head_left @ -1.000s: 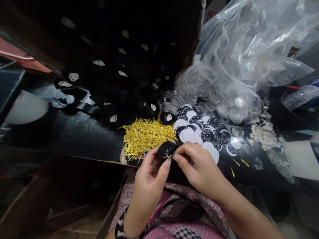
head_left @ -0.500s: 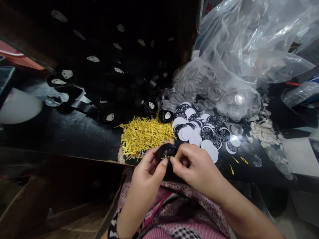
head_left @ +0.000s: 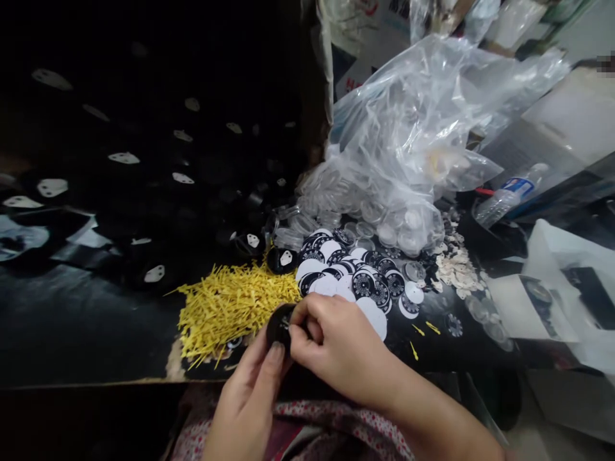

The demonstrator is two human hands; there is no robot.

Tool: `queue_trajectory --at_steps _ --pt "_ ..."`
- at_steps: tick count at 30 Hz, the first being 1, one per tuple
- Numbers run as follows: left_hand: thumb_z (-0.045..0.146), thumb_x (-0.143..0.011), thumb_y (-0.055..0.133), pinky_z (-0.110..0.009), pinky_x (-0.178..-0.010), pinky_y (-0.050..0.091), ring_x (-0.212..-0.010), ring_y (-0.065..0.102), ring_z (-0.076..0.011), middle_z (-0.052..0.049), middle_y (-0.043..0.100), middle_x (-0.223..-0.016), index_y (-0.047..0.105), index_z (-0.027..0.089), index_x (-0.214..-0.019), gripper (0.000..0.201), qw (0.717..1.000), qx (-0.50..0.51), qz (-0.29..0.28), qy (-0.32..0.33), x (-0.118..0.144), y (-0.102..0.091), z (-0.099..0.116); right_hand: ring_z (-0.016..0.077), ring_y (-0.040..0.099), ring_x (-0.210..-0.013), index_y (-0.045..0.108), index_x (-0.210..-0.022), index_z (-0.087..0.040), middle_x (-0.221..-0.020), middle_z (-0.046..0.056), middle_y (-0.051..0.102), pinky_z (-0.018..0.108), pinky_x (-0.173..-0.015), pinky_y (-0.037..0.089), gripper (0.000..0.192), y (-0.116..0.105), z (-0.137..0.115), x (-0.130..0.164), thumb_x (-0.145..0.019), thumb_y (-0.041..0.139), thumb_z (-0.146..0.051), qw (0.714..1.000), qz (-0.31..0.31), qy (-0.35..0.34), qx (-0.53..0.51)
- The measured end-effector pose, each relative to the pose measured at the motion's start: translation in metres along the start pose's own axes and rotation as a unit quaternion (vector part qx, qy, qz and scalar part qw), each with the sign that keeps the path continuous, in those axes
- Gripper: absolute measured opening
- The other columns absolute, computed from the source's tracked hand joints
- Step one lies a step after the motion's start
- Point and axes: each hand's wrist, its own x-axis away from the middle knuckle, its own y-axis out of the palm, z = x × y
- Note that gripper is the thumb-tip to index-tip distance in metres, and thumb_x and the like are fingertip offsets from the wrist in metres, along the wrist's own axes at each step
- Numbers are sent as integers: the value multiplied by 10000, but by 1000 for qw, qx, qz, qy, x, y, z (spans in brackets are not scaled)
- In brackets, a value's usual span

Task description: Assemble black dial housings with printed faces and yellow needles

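Note:
My left hand (head_left: 250,400) holds a small round black part (head_left: 277,323) from below, thumb against its rim. My right hand (head_left: 336,349) pinches at the top of the same part with fingertips closed on it. Just behind the hands lies a heap of thin yellow pins (head_left: 229,304) on the dark tabletop (head_left: 86,326). To the right of the heap is a spread of round black-and-white printed discs (head_left: 358,282). More black parts with white labels (head_left: 283,259) sit behind the pins.
A big clear plastic bag (head_left: 408,141) of transparent round covers stands behind the discs. Small off-white pieces (head_left: 456,272) lie to the right. A plastic bottle (head_left: 507,195) lies at the far right. A dark box of black parts (head_left: 144,147) fills the back left.
The view has swung up and to the right, so everything sits lower and further left. The yellow pin seen between my fingers earlier is hidden now; my right fingers have closed over the black part.

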Motion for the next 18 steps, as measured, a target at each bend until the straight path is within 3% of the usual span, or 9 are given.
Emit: queue_trajectory --at_steps 2,4,6,8,9,13,18 --pt "464 -778 735 -419 -1177 275 -1375 444 -286 15 614 -1375 709 339 -1172 414 999 -39 -16 25 -6 -2 -1 96 544 -591 652 -838 -193 -674 -40 636 218 -590 398 61 -11 12 -8 -856 597 -174 997 -57 7 -42" --pt "486 -796 711 -425 -1178 268 -1370 451 -280 18 598 -1395 679 354 -1219 444 998 -46 -28 25 -12 -7 -3 110 620 -702 682 -905 -200 -804 -12 699 218 -659 448 127 -26 34 -24 -911 555 -213 999 -53 11 -6" --pt "516 -827 663 -449 -1159 310 -1313 519 -287 4 609 -1383 638 363 -1275 474 999 -20 -35 7 -17 -10 -5 152 650 -869 674 -1050 -198 -1002 47 714 272 -779 477 243 -43 62 -46 -982 446 -247 982 63 82 157" --pt "517 -827 662 -459 -1159 311 -1282 550 -293 -12 620 -1370 637 350 -1280 484 999 -13 -33 7 -20 -11 -7 271 590 -1102 616 -1227 -140 -1259 174 620 408 -914 443 318 -59 88 -68 -961 481 -252 961 100 128 224" --pt "508 -821 675 -458 -1166 298 -1287 545 -294 -18 616 -1375 648 338 -1268 479 999 -22 -33 18 -21 -11 -7 311 562 -1147 614 -1245 -132 -1295 196 593 443 -941 424 345 -65 98 -76 -936 525 -257 954 99 139 247" --pt "477 -823 684 -462 -1167 301 -1308 522 -303 -30 579 -1417 655 319 -1259 464 997 -39 -51 42 -21 -8 -4 307 577 -1121 645 -1239 -161 -1202 158 647 399 -960 417 372 -77 118 -87 -876 573 -195 949 50 132 283" --pt "464 -833 679 -450 -1188 260 -1326 503 -295 -28 597 -1397 652 318 -1260 452 995 -59 -52 60 -21 -11 -6 356 539 -1163 642 -1248 -126 -1208 192 645 469 -981 389 403 -82 122 -79 -874 493 -121 941 64 137 303"
